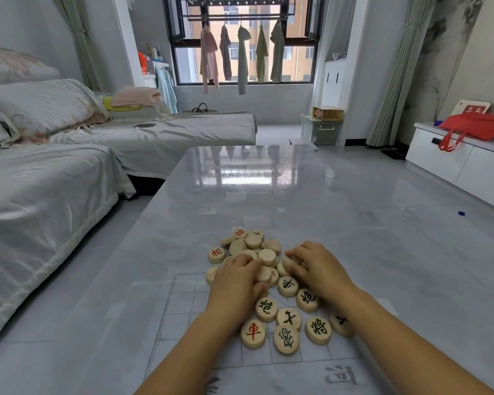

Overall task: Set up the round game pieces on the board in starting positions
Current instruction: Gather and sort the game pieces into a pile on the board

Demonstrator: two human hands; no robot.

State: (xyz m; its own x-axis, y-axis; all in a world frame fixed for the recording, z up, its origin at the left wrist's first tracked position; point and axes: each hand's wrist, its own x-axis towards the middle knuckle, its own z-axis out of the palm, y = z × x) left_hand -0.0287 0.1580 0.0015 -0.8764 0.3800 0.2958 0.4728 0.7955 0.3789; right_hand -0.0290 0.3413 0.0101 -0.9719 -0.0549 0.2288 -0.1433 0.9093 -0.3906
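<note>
Judging setup barely started: table [268,172] carries the board [177,317], round pieces [267,256] all heaped unsorted on its far part, none placed, left hand [237,280] flat on the heap, right hand [317,269] bent-fingered, grip unclear.

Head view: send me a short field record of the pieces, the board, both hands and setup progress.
pieces: round, wooden, heaped in one loose cluster; some show red or black characters, others show a blank side
board: printed grid sheet on the table, partly under the cluster
left hand: laid over the pieces, fingers fairly straight
right hand: fingers bent over pieces at the cluster's edge; grip unclear
progress: no piece in a starting position yet
</note>
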